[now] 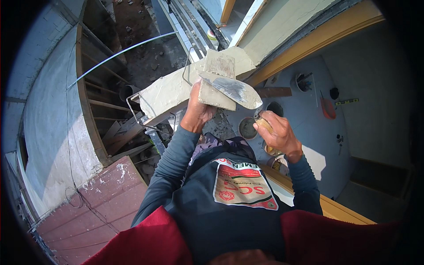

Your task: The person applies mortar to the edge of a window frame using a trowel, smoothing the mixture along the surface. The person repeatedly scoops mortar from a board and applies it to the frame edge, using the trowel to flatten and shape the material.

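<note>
My left hand is closed around the near part of a rectangular plastering board, smeared with cream plaster; any handle below it is hidden. My right hand grips the wooden handle of a trowel. The trowel's pointed metal blade, grey with wet residue, lies across the board and reaches left toward my left hand. Just beyond and below them runs a cream-plastered ledge, and the board's far end overlaps it from my view.
Bent metal rod clamps straddle the ledge. On the floor far below right stand a bucket, a red basin and a spirit level. A maroon roof sheet lies lower left. A pale pipe arcs across a gap.
</note>
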### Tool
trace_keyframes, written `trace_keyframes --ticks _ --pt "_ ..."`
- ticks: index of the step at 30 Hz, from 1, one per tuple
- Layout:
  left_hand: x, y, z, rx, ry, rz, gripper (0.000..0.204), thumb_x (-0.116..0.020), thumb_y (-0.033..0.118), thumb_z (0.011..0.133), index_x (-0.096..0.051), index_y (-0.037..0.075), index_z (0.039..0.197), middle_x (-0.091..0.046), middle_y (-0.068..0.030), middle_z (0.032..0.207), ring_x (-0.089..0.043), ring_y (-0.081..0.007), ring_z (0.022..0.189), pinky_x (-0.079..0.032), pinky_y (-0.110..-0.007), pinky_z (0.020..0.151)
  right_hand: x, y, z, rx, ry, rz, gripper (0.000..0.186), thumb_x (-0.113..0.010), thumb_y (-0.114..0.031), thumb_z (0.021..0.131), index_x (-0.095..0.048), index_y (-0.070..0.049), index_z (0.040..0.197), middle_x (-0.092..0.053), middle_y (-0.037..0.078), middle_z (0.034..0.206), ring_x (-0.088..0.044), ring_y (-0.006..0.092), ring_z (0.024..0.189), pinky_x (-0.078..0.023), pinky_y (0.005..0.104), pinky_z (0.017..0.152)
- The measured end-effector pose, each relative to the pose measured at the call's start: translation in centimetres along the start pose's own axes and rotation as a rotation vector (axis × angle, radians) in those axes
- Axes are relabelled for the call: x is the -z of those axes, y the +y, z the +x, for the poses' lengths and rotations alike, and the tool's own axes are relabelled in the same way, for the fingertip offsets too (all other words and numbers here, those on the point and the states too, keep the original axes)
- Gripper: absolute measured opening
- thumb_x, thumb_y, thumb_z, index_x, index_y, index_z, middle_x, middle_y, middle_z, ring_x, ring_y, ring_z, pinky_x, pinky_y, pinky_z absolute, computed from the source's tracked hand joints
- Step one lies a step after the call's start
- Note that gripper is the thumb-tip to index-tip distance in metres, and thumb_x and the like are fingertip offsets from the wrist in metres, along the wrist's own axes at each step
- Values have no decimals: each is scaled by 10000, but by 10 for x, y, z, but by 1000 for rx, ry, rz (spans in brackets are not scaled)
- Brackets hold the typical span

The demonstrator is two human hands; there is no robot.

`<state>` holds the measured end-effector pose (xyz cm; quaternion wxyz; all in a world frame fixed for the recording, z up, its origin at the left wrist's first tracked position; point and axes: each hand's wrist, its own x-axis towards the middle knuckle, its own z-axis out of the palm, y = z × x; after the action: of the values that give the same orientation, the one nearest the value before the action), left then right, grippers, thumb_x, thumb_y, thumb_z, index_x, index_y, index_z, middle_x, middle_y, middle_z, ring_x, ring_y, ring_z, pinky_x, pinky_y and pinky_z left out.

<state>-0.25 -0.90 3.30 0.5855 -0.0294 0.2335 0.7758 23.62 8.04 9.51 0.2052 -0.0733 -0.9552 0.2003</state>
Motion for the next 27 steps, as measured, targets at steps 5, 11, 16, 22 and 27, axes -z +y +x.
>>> trace_keyframes --ticks 5,11,16,22,27 --pt "-16 8 -11 -279 -190 125 473 -567 170 986 -376 29 1395 -542 -146 1298 -596 -252 1158 -517 -395 981 -5 -1 12 -417 243 244 303 -742 -73 861 -604 57 1097 -690 193 905 -707 278 785 -545 331 710" --pt "11 12 5 -883 -20 591 628 -731 41 870 -344 3 1364 -495 -135 1287 -542 -221 1177 -456 -358 1025 -4 -29 31 -233 161 286 326 -734 -63 863 -593 90 1114 -700 188 937 -704 226 811 -549 312 715" --pt "54 0 17 -961 63 691 602 -711 69 888 -347 -35 1356 -515 -133 1263 -551 -191 1120 -456 -325 966 -35 -32 31 -74 125 235 311 -732 -57 854 -592 83 1094 -665 226 878 -685 350 758 -538 378 660" --pt "27 -9 -5 -899 184 639 293 -636 8 918 -571 -59 1195 -649 -122 1106 -610 -190 1026 -464 -312 921 -48 16 35 -307 131 303 279 -696 -82 890 -583 63 1100 -650 206 830 -679 297 714 -518 363 634" --pt "45 -1 1 -1132 290 1096 163 -641 8 925 -662 -48 1077 -688 -103 1071 -636 -176 975 -479 -313 887 -41 6 37 -445 170 407 271 -703 -102 890 -594 43 1091 -666 203 854 -674 303 757 -522 359 651"
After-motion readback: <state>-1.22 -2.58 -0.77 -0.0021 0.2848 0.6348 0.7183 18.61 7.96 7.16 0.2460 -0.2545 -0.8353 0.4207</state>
